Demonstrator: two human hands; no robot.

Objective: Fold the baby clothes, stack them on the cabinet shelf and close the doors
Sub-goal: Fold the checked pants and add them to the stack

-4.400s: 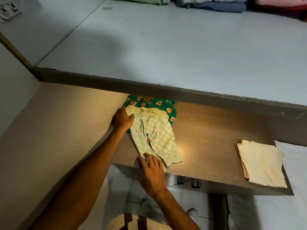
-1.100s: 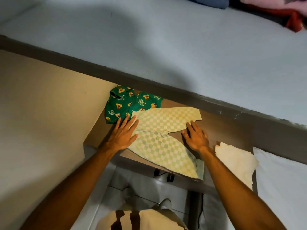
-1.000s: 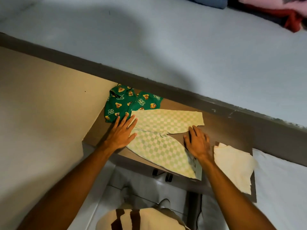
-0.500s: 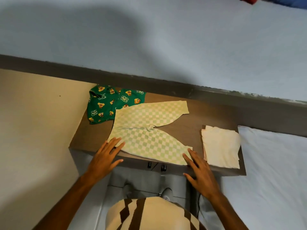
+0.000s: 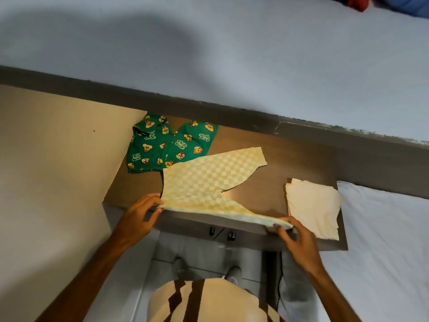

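Green-and-cream checked baby pants (image 5: 209,180) lie spread on the brown cabinet top (image 5: 290,156), their two legs apart. My left hand (image 5: 139,217) pinches the waist end at the front edge. My right hand (image 5: 294,238) pinches the hem of the near leg, which is lifted slightly off the surface. A green cartoon-print baby shirt (image 5: 169,142) lies flat behind the pants, partly under them. A folded cream cloth (image 5: 313,205) sits at the right end of the top.
Two dark door handles (image 5: 221,233) show on the cabinet front below the edge. A beige wall (image 5: 58,170) stands at the left. A white bed (image 5: 383,240) is at the right, and a pale surface (image 5: 232,54) with piled clothes (image 5: 394,3) lies behind.
Both hands slid off the flat pants to the front edge and took hold of the waist end and the near leg's hem, lifting that edge. The camera tilted further down.
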